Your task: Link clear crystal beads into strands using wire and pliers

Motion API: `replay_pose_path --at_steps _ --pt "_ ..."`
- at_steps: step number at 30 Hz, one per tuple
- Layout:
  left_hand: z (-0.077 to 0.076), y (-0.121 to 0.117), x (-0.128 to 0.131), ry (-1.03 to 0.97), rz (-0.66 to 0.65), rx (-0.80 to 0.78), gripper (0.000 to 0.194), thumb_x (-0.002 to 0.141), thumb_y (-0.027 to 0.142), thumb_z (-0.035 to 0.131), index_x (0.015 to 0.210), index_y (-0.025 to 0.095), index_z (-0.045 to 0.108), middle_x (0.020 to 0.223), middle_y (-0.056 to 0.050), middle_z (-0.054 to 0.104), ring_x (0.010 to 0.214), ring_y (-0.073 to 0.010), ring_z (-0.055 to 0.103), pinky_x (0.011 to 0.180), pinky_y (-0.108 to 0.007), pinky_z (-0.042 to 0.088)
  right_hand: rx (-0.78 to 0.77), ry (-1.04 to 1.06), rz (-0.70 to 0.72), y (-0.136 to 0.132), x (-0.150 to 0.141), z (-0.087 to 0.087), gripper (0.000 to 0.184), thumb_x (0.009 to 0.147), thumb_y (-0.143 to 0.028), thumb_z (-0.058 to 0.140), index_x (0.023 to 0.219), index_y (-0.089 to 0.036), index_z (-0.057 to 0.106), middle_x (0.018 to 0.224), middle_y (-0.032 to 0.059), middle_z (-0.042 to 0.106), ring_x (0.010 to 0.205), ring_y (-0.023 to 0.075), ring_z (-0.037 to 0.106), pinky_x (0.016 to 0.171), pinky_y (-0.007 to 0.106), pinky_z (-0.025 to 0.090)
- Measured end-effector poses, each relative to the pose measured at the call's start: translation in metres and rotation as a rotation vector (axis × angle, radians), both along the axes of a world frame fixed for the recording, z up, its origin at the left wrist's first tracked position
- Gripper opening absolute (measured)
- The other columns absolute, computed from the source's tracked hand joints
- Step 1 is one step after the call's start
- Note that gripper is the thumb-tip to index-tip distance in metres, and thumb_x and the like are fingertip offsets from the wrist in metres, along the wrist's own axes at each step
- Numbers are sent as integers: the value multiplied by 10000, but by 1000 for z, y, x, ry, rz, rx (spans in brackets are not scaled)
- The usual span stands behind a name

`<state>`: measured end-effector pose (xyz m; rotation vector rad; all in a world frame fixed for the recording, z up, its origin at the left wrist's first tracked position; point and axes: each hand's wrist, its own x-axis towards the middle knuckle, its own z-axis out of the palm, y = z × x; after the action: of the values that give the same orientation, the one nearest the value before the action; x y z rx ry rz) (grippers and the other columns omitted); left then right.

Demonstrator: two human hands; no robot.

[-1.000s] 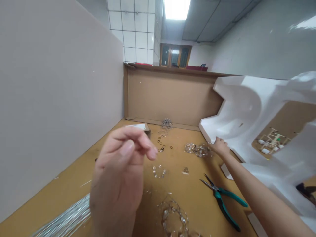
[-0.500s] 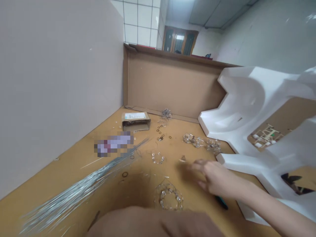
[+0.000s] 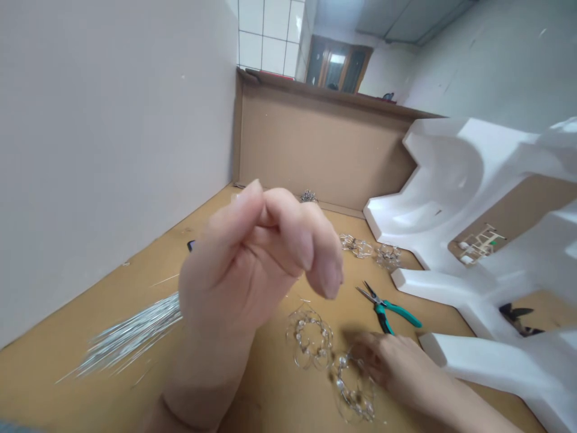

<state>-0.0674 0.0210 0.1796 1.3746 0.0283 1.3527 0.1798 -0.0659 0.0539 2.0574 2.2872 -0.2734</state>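
My left hand is raised close to the camera, its palm toward me. The fingers curl in and the thumb presses near the index finger; whatever might lie in that pinch is hidden. At the lower right, my right hand rests low over the table with its fingers closed at the edge of a beaded wire ring with clear beads. A second beaded wire ring lies flat to the left of it. Long-nose pliers with teal handles lie with parted jaws just beyond my right hand.
A bundle of thin straight wires lies at the left. Finished-looking beaded wire pieces sit farther back, with a wire cluster by the cardboard wall. White foam packing borders the right side.
My left hand has risen from the bottom edge to mid-view, covering the small box and loose rings. My right hand has come nearer and down to the beaded ring, uncovering the pliers.
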Motion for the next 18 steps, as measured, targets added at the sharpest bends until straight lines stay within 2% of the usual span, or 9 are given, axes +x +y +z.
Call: replay_pose_path --at_steps 3,5,7,9,11,15,18 --pt "-1 1 13 9 36 1 394 862 482 391 612 214 536 544 1 487 580 -142 572 553 -296 505 6 23 -38 -5 0 -12 170 792 -245 442 861 -260 597 633 -9 642 565 157 597 492 232 334" --pt "2 12 28 59 25 81 350 873 436 392 677 201 564 627 -8 559 618 -133 585 598 -295 508 21 19 -61 -3 -1 -17 191 797 -241 428 892 -260 592 643 -1 648 572 167 601 500 242 334" --pt "1 32 43 176 36 160 256 868 361 426 766 184 581 754 -18 615 692 -121 595 675 -291 501 42 -2 -93 1 0 -20 239 784 -207 422 942 -262 592 685 13 663 615 182 616 522 251 348" --pt "-6 60 53 338 89 234 166 827 300 501 802 156 580 807 -25 633 717 -109 589 711 -275 483 65 -22 -131 6 3 -21 275 768 -183 417 956 -268 600 723 22 675 664 196 628 543 258 366" --pt "-21 89 54 576 163 310 158 809 272 510 832 135 586 793 -32 638 701 -106 581 703 -260 468 89 -18 -154 11 7 -20 276 760 -194 430 953 -271 611 773 27 684 709 203 634 569 266 392" --pt "-65 133 40 1173 417 451 184 801 230 468 834 148 629 768 -22 657 702 -123 580 693 -242 434 160 17 -197 19 17 -8 360 752 -233 451 1088 -253 576 1034 54 658 840 215 627 690 312 437" --pt "-95 157 32 1311 430 446 177 798 202 486 825 135 647 749 -34 658 711 -138 588 692 -245 437 201 114 -306 25 25 7 357 771 -301 444 1102 -275 573 1002 29 673 833 217 633 700 335 453"
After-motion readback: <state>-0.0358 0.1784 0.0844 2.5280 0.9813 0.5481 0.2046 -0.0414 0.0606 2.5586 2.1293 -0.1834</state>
